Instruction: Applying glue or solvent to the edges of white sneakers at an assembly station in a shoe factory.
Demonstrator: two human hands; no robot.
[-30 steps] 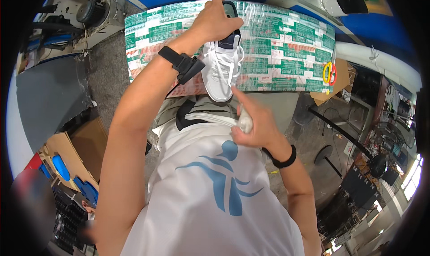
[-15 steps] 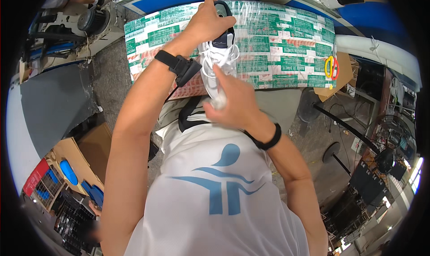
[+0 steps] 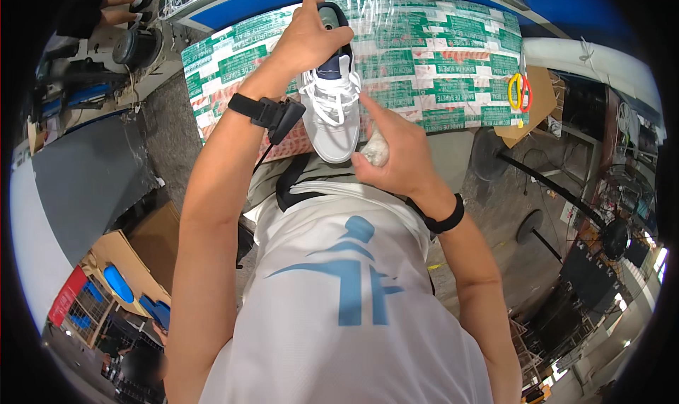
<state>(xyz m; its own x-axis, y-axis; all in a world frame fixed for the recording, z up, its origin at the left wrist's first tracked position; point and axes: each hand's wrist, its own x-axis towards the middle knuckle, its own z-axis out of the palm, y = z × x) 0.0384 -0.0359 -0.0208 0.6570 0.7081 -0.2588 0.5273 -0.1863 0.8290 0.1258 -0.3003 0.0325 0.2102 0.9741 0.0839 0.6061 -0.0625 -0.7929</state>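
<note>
My left hand (image 3: 308, 39) reaches far out over the table (image 3: 438, 64), its grip closed around the heel end of a white sneaker (image 3: 332, 114) with a dark lining. The shoe hangs toe toward me, laces up, over the near edge of the table, whose top is covered in green, white and red printed sheets under clear plastic. A black wrist device (image 3: 272, 114) sits on my left forearm, just left of the shoe.

My right hand (image 3: 396, 156) is just to the right of the sneaker's toe, its grip wrapped around a small crumpled pale cloth (image 3: 375, 149) that touches the shoe's right side. A black band (image 3: 442, 216) circles my right wrist.

Far right on the table lies a pair of scissors (image 3: 520, 93) with yellow and red handles, well apart from the shoe. Down to my left on the floor stands an open cardboard box (image 3: 117, 262) with blue pieces inside.
</note>
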